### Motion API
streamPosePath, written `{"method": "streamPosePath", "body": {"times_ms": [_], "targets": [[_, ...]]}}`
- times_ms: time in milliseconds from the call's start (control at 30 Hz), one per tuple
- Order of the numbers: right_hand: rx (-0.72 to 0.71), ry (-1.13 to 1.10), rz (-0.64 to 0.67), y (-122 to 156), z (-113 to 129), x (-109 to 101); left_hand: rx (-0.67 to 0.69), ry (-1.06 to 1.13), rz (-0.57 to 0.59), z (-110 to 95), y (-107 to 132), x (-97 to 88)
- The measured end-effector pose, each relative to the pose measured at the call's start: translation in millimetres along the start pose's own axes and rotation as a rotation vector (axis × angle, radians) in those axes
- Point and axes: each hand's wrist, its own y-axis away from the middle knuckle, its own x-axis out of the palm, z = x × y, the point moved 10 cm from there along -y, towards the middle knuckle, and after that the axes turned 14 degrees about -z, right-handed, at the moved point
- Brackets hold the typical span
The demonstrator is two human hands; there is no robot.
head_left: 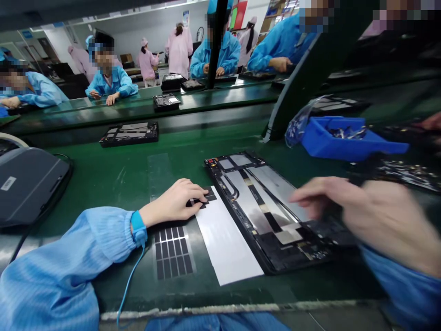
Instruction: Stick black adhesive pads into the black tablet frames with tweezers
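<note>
Near the left of the green surface [117, 193] sits a grey padded case [31, 184]. Along the near edge lies a black gridded sheet [173, 252], beside a white strip [225, 234]. The left hand [174, 202], with a blue wrist strap [138, 228], is curled over a small black gridded piece [206, 197] at the strip's far end; whether it pinches the piece cannot be told. Just right, the blurred right hand [344, 211], fingers extended and open, is over an open tablet frame [262, 216]. Beyond stands a blue plastic tray [347, 138].

An open black tablet casing [257, 212], foil-lined inside, lies flat just beside a white strip [227, 234]
</note>
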Motion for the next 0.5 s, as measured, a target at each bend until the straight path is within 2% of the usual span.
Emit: {"method": "streamPosePath", "body": {"times_ms": [33,100,167,200,300,500], "targets": [[-0.027,-0.058,0.148,1.9,20.3,28.1,0.006,0.000,0.005,0.2,0.1,-0.1],[-0.202,-0.171,0.348,8.9,65.7,69.7,0.010,-0.001,0.016,0.7,0.3,-0.1],[-0.406,-0.232,0.460,18.4,98.4,95.0,0.007,0.005,0.023,1.1,0.4,0.1],[-0.477,-0.243,0.494,22.2,106.7,103.3,0.005,0.012,0.024,1.3,0.5,0.2],[-0.530,-0.226,0.552,25.9,106.8,118.0,0.000,0.042,0.011,2.2,0.6,0.1],[-0.535,-0.209,0.571,28.6,99.1,122.3,-0.002,0.080,0.011,2.5,-0.3,3.1]]}}
